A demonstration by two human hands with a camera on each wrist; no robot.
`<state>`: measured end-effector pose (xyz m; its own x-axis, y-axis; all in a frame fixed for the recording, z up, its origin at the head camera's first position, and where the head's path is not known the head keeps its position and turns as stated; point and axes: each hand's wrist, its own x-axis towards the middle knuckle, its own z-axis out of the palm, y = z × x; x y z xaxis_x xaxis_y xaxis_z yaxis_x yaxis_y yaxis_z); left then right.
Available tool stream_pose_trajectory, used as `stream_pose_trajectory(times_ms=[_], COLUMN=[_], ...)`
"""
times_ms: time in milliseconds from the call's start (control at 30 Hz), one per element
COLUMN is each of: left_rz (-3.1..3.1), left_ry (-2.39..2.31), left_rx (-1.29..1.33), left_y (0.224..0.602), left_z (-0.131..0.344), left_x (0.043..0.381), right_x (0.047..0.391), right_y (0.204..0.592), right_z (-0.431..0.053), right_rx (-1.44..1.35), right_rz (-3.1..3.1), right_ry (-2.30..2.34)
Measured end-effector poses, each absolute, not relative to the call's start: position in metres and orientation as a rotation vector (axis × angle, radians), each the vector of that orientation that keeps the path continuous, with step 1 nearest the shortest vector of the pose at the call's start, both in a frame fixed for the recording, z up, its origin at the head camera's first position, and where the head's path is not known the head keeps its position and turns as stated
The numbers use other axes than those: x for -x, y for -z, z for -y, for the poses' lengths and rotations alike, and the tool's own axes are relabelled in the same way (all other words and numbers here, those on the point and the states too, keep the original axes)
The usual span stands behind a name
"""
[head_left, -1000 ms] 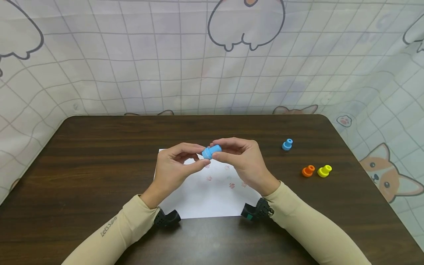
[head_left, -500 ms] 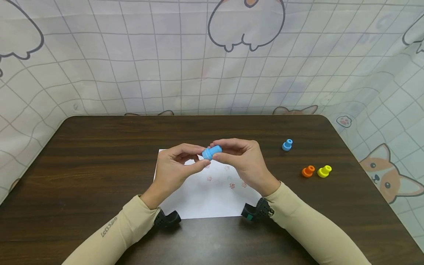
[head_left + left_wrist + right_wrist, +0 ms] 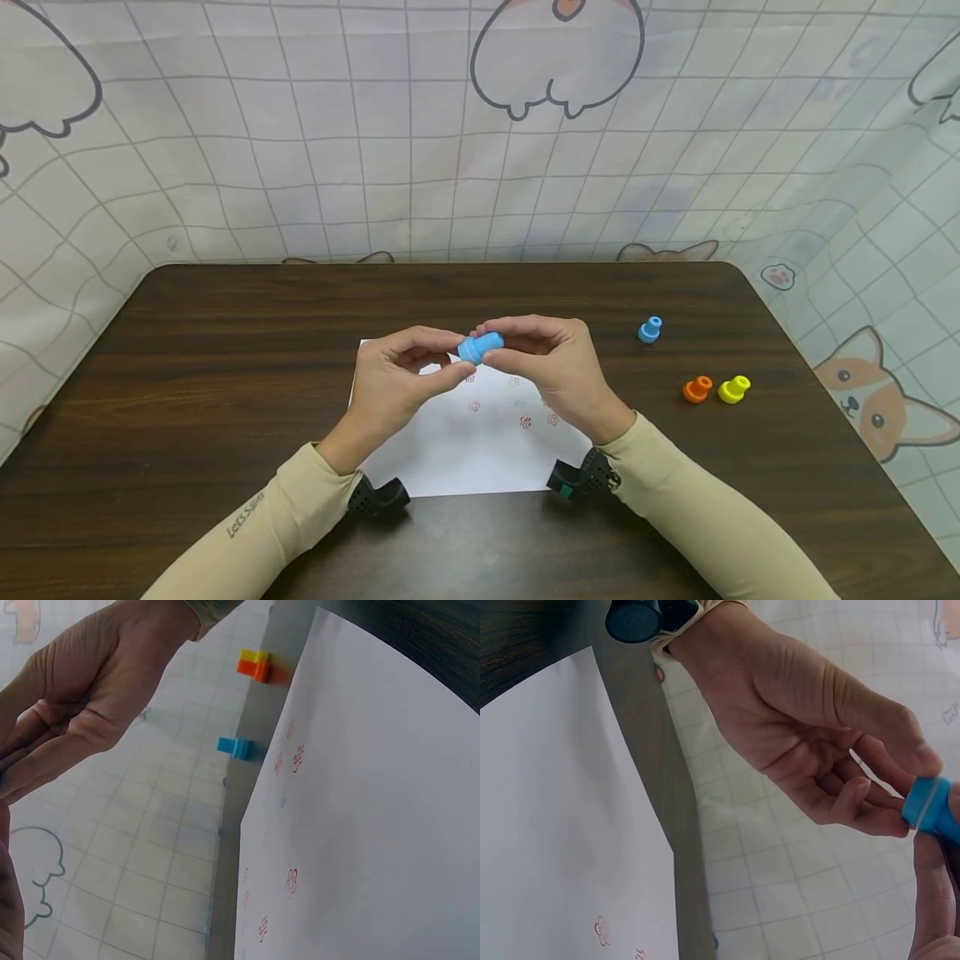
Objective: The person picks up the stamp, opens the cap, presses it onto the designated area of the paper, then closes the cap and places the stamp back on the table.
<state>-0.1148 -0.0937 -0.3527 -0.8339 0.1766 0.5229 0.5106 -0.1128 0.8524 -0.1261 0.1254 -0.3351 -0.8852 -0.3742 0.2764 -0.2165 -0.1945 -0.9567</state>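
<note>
A small blue toy stamp [image 3: 481, 346] is held tilted above the paper, between both hands. My left hand [image 3: 393, 375] pinches its wide, ringed end with thumb and fingertips. From the other side my right hand [image 3: 555, 358] grips the narrower handle end between thumb and fingers. In the right wrist view the left hand [image 3: 802, 727] reaches in to the stamp's ringed end [image 3: 924, 802], and the right fingers cover the rest of it. Below lies a white sheet of paper [image 3: 465, 458] with several small prints, mostly red flowers [image 3: 525, 422] and a faint green one.
Another blue stamp [image 3: 650, 329] stands on the dark wooden table [image 3: 225, 350] to the right of the paper. Nearer stand an orange stamp [image 3: 697, 389] and a yellow stamp [image 3: 734, 389], side by side. A gridded cartoon curtain [image 3: 420, 167] hangs behind and beside the table.
Hands and blue stamp keep almost the same place and grip. The whole head view shifts slightly downward; the other stamps stay where they were.
</note>
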Motion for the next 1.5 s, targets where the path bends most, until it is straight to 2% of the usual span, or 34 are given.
stream_pose_trajectory(times_ms=[1500], left_rz=[2.104], left_ry=[1.897], left_rx=[0.690], left_y=[0.338], left_z=[0.105], left_x=[0.107], right_x=[0.122], right_y=[0.321], right_z=[-0.129], right_rx=[0.818], right_rz=[-2.100], right_ry=[2.183])
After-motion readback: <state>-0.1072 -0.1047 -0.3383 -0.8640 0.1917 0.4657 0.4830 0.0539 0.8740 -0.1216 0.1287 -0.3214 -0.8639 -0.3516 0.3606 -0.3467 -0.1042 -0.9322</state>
